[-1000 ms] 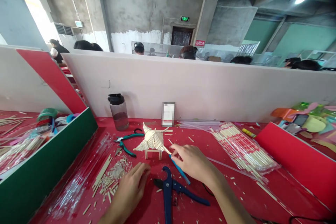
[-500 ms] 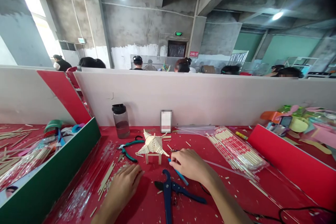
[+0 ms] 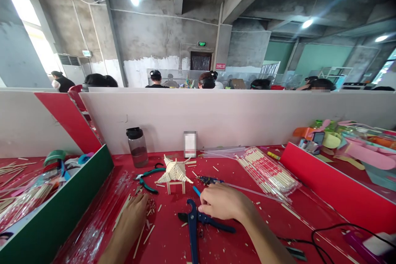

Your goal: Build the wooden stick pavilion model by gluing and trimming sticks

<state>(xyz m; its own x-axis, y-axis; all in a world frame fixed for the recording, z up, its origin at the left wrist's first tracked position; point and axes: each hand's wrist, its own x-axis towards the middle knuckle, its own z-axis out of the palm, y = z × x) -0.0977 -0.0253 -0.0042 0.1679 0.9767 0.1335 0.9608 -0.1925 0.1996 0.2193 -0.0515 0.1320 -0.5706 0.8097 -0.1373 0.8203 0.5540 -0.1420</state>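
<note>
On the worktop [image 3: 168,235], the model [image 3: 175,171] stands unheld, presumably because its legs [image 3: 168,188] suffice, while left hand [image 3: 134,210], by sticks [image 3: 121,213], and right hand [image 3: 221,201], by cutter [image 3: 192,216], curl, grips indiscernible.

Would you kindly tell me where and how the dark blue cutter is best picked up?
I'd take the cutter by its near handle, coming from the wearer's side: that handle points toward the wearer, while the dark blade and hook lie at the far end and the other handle splays off to the right.
</note>
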